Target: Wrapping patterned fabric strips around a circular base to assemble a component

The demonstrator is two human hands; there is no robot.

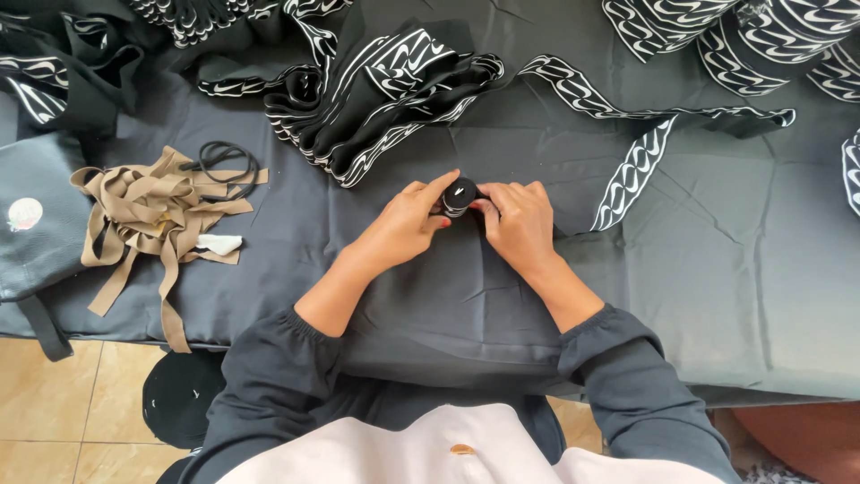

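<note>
Seen from above, your two hands meet at the middle of a counter [735, 269] draped in dark grey cloth. Your left hand [405, 224] and right hand [518, 222] are both closed around a small tight roll of black elastic band with white markings [460, 195], fingertips of each hand pinching it from either side, so the roll sits directly between your hands and just above the cloth. From the roll, a loose strip of the same band [632, 170] runs away past your right hand and trails off across the counter beyond it. Just beyond both hands lies a crumpled heap of black and white band [376, 90]. Well off past your left hand sits a tangle of tan fabric strips [148, 215], with a thin black cord loop [228, 161] resting at its far edge and a small white scrap [219, 243] at its near edge. Farther out beyond your right hand are larger rolls of the patterned band [761, 40]. Your dark grey sleeves frame the lower view
</note>
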